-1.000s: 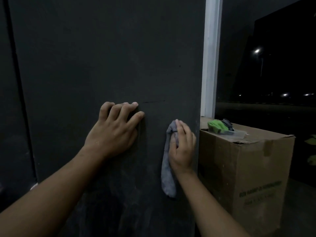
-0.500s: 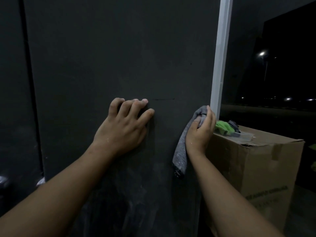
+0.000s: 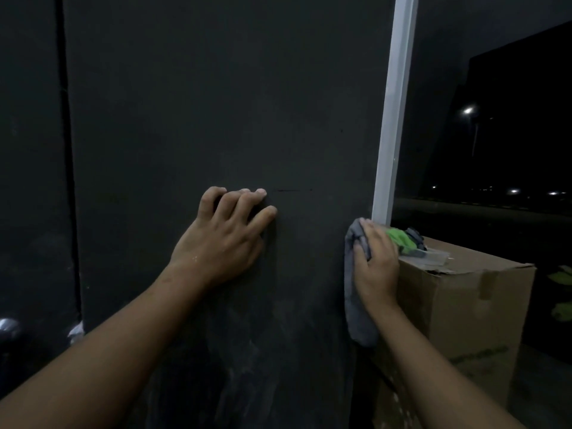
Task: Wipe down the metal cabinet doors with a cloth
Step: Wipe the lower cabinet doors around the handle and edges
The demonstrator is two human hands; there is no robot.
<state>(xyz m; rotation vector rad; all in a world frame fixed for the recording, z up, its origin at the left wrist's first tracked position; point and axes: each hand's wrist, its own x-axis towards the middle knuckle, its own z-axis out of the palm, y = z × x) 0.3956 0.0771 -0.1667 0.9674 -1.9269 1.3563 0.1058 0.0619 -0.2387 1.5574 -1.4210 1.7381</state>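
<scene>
A dark metal cabinet door (image 3: 216, 103) fills most of the view, with faint pale smears low down. My left hand (image 3: 223, 239) rests on it near the middle, palm on the metal and fingers bent at the knuckles, holding nothing. My right hand (image 3: 376, 264) holds a grey cloth (image 3: 356, 308) against the door's right edge, fingers curled round it. The cloth's lower end hangs loose below the hand.
A white vertical frame strip (image 3: 394, 113) runs along the door's right edge. A cardboard box (image 3: 464, 305) stands just right of the door, with green and grey rags (image 3: 402, 239) on top. A second dark door panel (image 3: 31, 181) lies left, past a vertical gap.
My right hand has carried the cloth from the door's face up and right to its right edge, then slightly down. My left hand has stayed planted on the door.
</scene>
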